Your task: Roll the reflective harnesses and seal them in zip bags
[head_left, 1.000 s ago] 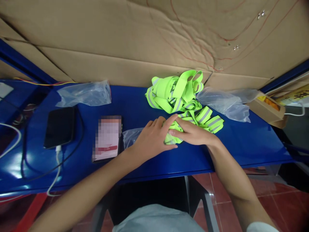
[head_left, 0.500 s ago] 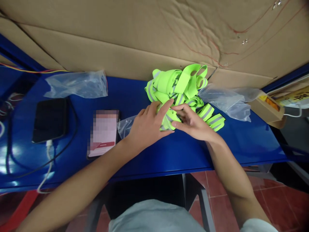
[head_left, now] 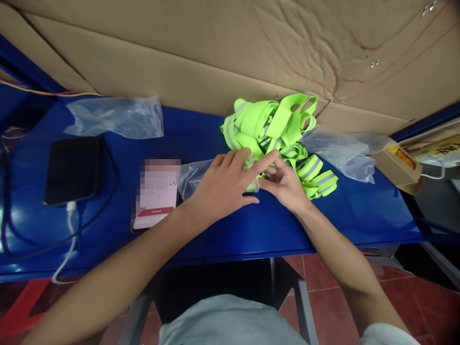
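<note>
The left hand (head_left: 224,184) lies palm down over a green bundle (head_left: 249,162) of reflective strap, its fingers bent across the far side and clasping it while the thumb sticks out free towards the desk's front edge. The right hand (head_left: 289,189) meets the bundle's right end with thumb and curled fingers; whether it pinches the strap, the film or neither cannot be told. Clear film shows over the bundle's near right end, and the clear bag (head_left: 194,177) runs out from under the left hand, so the strap appears already at least partly inside, bundle and bag being handled together; how deep it sits is hidden. The bundle is over the middle of the desk (head_left: 251,235), in front of a loose strap pile (head_left: 253,120) that rests by the back edge. Folded straps (head_left: 325,182) lie beside the right hand, and a crumpled bag (head_left: 347,153) is spread between the pile and a small carton (head_left: 398,165) towards the right end. To the left are a lit phone (head_left: 158,191) near the bag, a dark device (head_left: 72,170) with a white cable (head_left: 72,239), and another bag (head_left: 115,117) along the back edge.
</note>
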Demonstrator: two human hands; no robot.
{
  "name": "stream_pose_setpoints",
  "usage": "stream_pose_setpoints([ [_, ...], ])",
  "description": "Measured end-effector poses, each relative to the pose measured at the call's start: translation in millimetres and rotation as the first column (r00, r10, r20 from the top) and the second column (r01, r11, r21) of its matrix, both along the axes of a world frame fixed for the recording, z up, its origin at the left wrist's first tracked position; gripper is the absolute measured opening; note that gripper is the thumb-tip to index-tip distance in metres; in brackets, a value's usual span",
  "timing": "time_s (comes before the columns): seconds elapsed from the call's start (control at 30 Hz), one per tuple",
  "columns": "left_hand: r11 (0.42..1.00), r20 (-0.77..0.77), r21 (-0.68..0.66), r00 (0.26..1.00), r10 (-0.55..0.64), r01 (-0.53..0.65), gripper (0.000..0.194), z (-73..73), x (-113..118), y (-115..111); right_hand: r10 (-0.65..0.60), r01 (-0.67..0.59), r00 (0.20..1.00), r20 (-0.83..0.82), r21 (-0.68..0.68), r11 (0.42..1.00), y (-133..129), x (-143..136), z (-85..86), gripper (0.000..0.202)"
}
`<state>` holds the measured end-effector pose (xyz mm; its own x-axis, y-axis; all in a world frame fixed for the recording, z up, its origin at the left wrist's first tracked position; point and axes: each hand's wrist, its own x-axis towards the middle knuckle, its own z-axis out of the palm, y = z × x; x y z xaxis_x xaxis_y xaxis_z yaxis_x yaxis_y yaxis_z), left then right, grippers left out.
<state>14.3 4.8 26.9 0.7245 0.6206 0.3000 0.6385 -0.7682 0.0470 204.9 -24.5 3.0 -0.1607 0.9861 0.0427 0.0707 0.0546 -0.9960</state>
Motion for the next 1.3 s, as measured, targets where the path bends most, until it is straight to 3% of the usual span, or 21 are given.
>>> stream_pose_setpoints([
  [0.13,0.997,0.050,-0.004,0.996,0.078,-0.078,0.090,0.1,-2,2,0.205,-0.215,0.960,0.192,0.033,0.976,-4,12,15.7,0.053],
  [0.27,0.995,0.128,0.024,0.987,0.093,-0.097,0.083,-0.8,-1,-2,0.369,-0.442,0.843,0.391,0.113,0.890,-7,13,20.0,0.061],
  [0.37,0.998,0.101,0.063,0.995,0.020,-0.026,0.076,-1.3,1,-8,0.320,-0.476,0.796,0.514,0.205,0.855,-9,7,18.1,0.043],
  [0.5,0.997,0.131,0.073,0.991,-0.035,0.025,0.071,-1.7,2,-15,0.235,-0.424,0.803,0.548,0.249,0.871,-15,3,20.3,0.027],
  [0.6,0.992,0.187,0.041,0.974,-0.127,0.121,0.065,-0.9,5,-22,0.320,-0.477,0.796,0.515,0.206,0.854,-20,5,22.1,0.026],
  [0.7,0.935,0.193,-0.052,0.922,-0.335,0.351,0.062,4.5,7,-30,0.456,-0.568,0.758,0.467,0.126,0.813,-24,7,19.4,0.035],
  [0.77,0.868,0.228,-0.194,0.882,-0.413,0.457,0.072,12.8,4,-32,0.474,-0.577,0.751,0.460,0.107,0.810,-25,9,18.5,0.035],
  [0.83,0.786,0.324,-0.377,0.864,-0.384,0.491,0.090,23.7,-4,-28,0.471,-0.569,0.760,0.448,0.108,0.815,-23,12,22.4,0.028],
  [0.9,0.718,0.428,-0.507,0.863,-0.270,0.476,0.101,33.4,-14,-17,0.492,-0.577,0.764,0.418,0.100,0.810,-19,17,31.3,0.026],
  [1.0,0.676,0.506,-0.637,0.863,0.005,0.370,0.092,36.4,-25,4,0.548,-0.610,0.750,0.370,0.070,0.789,-13,24,47.1,0.025],
  [1.03,0.606,0.496,-0.721,0.861,0.111,0.337,0.088,33.8,-26,11,0.547,-0.601,0.764,0.342,0.068,0.797,-11,26,50.7,0.026],
  [1.07,0.482,0.470,-0.811,0.859,0.202,0.331,0.086,29.8,-26,16,0.534,-0.578,0.789,0.304,0.072,0.813,-10,27,52.7,0.028],
  [1.13,0.152,0.413,-0.911,0.857,0.308,0.385,0.078,19.0,-24,20,0.480,-0.506,0.850,0.218,0.083,0.858,-7,27,52.0,0.033],
  [1.17,0.016,0.402,-0.906,0.850,0.340,0.422,0.072,13.1,-23,20,0.446,-0.468,0.876,0.185,0.093,0.879,-5,26,49.5,0.033],
  [1.2,-0.071,0.399,-0.889,0.839,0.370,0.453,0.065,7.1,-21,18,0.416,-0.435,0.893,0.169,0.100,0.895,-3,26,45.9,0.032],
  [1.23,-0.109,0.400,-0.872,0.823,0.404,0.477,0.058,1.3,-20,16,0.385,-0.405,0.907,0.171,0.107,0.908,-1,26,41.4,0.029],
  [1.3,-0.094,0.394,-0.857,0.762,0.514,0.506,0.051,-8.9,-18,11,0.316,-0.346,0.927,0.204,0.131,0.929,3,27,30.6,0.025],
])
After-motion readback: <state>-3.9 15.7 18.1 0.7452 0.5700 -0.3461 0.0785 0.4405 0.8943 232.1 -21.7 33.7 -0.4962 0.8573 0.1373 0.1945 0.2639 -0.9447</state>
